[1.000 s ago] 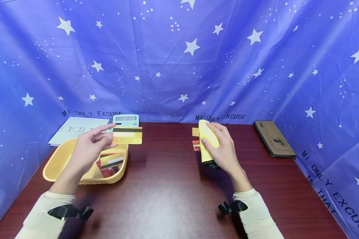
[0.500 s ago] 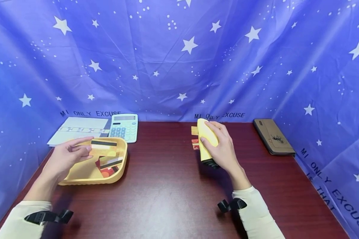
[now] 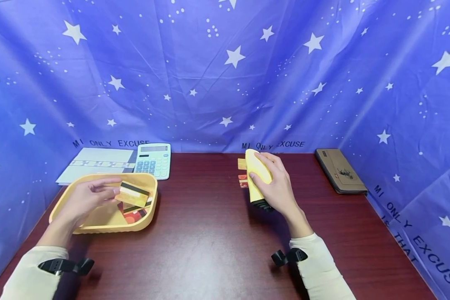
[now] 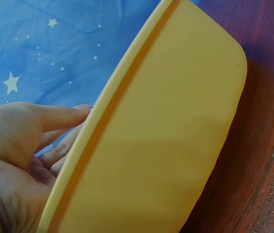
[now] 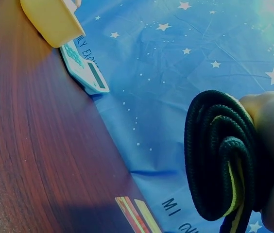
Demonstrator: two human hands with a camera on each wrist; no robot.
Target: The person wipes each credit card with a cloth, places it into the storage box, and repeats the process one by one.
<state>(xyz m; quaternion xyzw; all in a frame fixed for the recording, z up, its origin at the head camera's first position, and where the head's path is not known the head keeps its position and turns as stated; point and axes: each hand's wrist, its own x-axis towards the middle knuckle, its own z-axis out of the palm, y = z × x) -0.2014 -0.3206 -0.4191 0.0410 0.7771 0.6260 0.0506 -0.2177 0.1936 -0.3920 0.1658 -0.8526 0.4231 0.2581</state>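
Note:
In the head view my left hand is over the yellow plastic basket, thumb and fingers pinching the left edge of a gold bank card. The card tilts, its dark stripe up. More cards, one of them red, lie in the basket below it. The basket wall hides most of my fingertips in the left wrist view. My right hand grips a rolled-up yellow cloth; its black layered end shows in the right wrist view.
Left of the roll, a gold card and a red card lie on the table, partly covered in the head view. A calculator and a white flat box or book stand behind the basket. A brown zipped case lies far right.
My left hand has moved left and down with the gold card, from beside the calculator to over the basket, and the card has tilted. My right hand keeps its grip on the rolled cloth.

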